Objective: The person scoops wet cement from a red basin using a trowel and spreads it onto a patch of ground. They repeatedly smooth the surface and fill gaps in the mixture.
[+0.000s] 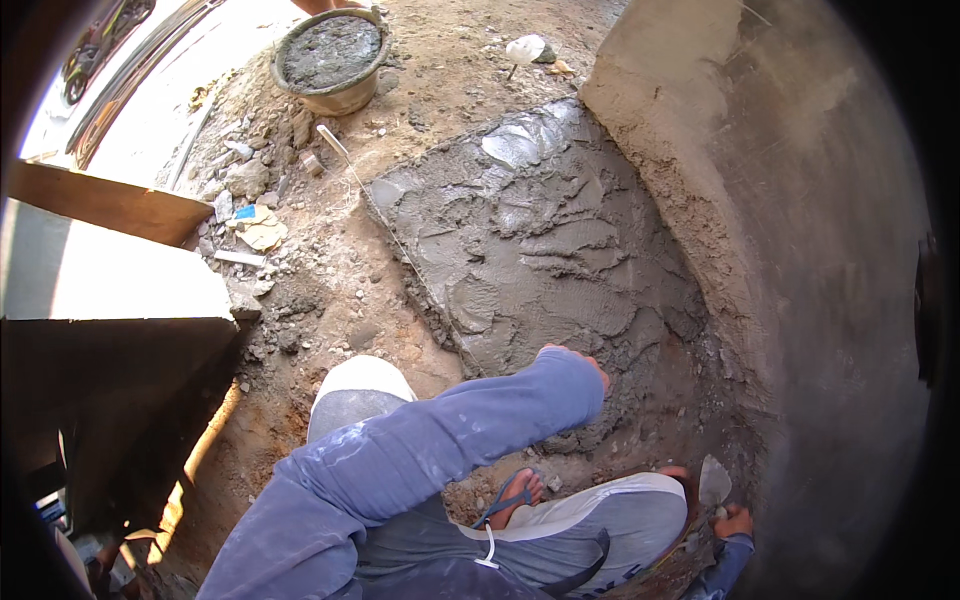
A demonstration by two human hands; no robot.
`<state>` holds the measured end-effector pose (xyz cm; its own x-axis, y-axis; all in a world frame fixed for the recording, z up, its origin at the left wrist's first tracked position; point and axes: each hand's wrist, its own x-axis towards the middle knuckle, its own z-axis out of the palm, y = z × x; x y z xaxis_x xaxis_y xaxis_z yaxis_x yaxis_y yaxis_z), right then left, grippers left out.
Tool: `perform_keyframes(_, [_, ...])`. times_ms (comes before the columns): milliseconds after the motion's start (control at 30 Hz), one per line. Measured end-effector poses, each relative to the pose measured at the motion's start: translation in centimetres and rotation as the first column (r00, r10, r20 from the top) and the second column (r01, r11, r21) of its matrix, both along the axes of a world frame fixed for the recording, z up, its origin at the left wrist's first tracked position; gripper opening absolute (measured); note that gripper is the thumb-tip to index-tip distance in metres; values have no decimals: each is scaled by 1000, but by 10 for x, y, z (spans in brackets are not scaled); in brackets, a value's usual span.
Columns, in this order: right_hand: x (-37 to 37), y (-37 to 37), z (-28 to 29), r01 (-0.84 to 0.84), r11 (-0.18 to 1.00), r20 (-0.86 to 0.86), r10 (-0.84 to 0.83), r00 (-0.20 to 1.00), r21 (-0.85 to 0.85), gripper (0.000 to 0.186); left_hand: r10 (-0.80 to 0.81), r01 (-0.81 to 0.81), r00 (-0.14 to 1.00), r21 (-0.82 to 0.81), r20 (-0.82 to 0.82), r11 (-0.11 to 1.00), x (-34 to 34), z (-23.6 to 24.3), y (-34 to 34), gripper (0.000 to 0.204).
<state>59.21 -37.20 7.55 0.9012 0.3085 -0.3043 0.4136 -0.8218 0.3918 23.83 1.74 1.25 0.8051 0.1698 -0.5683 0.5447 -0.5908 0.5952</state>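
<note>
A slab of wet grey mortar [560, 240], ridged and unevenly spread, lies on the ground in front of me. My left arm reaches across to its near edge. There my left hand [597, 372] shows only partly beyond the blue sleeve, which hides most of the fingers. At the lower right, beside the wall's foot, my right hand [735, 522] is closed round a trowel. The trowel's mortar-smeared blade [714, 482] points up, away from the hand, apart from the slab. A thin string [405, 250] runs along the slab's left edge from a pale stick [331, 140].
A plastered wall [800, 260] bounds the right side. At the far left stands a tub [345, 100] filled with grey mortar, a person's hand [318, 5] at its rim. Rubble [250, 180] and a crumpled wrapper [262, 230] litter the dirt. A white-topped box-like object [110, 270] stands left.
</note>
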Motion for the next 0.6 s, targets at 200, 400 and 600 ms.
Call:
perform_keyframes(200, [16, -105, -36, 248, 940, -168, -290, 942, -234, 56, -175, 180, 980, 47, -92, 982, 14, -13, -10, 31])
perform_keyframes(400, [-35, -66, -73, 49, 994, -82, -41, 996, 95, 48, -108, 112, 992, 77, -60, 991, 13, -12, -10, 29])
perform_keyframes(600, [-168, 92, 20, -66, 556, -222, 433, 874, 828, 45, -172, 181, 975, 57, -138, 982, 21, 2, -10, 30])
